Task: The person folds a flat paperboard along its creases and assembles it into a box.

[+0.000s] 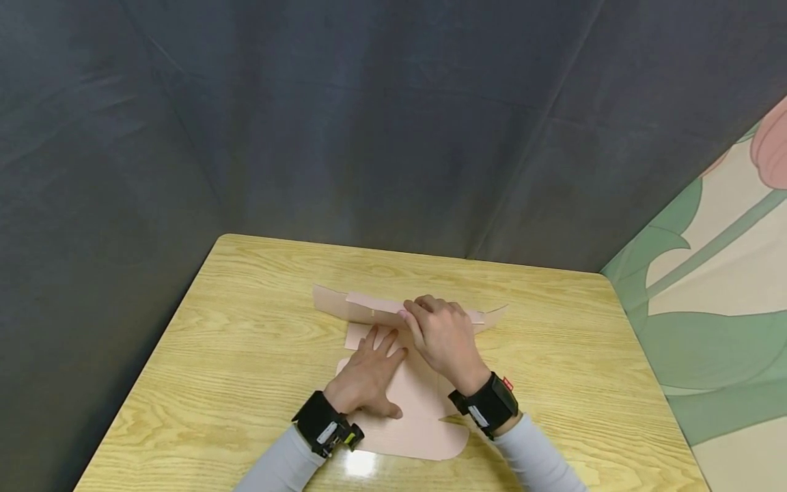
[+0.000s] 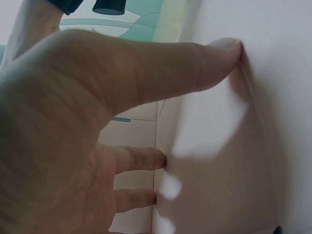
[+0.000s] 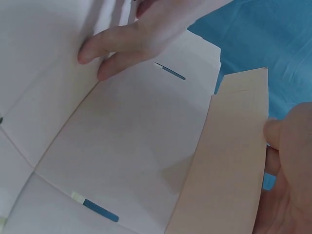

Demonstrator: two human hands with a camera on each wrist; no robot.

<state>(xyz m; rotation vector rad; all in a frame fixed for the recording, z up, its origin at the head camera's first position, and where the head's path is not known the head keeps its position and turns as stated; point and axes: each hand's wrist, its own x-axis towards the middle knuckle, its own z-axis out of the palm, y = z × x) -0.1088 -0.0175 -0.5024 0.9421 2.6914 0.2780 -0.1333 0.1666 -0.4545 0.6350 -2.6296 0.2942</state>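
Observation:
A pale pink cardboard box blank [image 1: 424,437] lies on the table, its far part folded up. My left hand [image 1: 367,379] rests on the blank with fingers spread, and in the left wrist view its thumb [image 2: 214,56] touches a crease. The right hand [image 1: 445,342] grips the raised far flap [image 1: 369,309] near its middle, thumb on the near side. In the right wrist view the flap [image 3: 224,151] stands up from a panel with narrow slots [image 3: 101,210]; fingers [image 3: 273,134] of the right hand are behind its edge.
The wooden table [image 1: 233,342] extends around the blank on all sides. A dark curtain [image 1: 369,137] hangs behind its far edge. On the right hangs a flower-patterned cloth [image 1: 719,328]. Both wrists wear black straps [image 1: 492,406] with devices.

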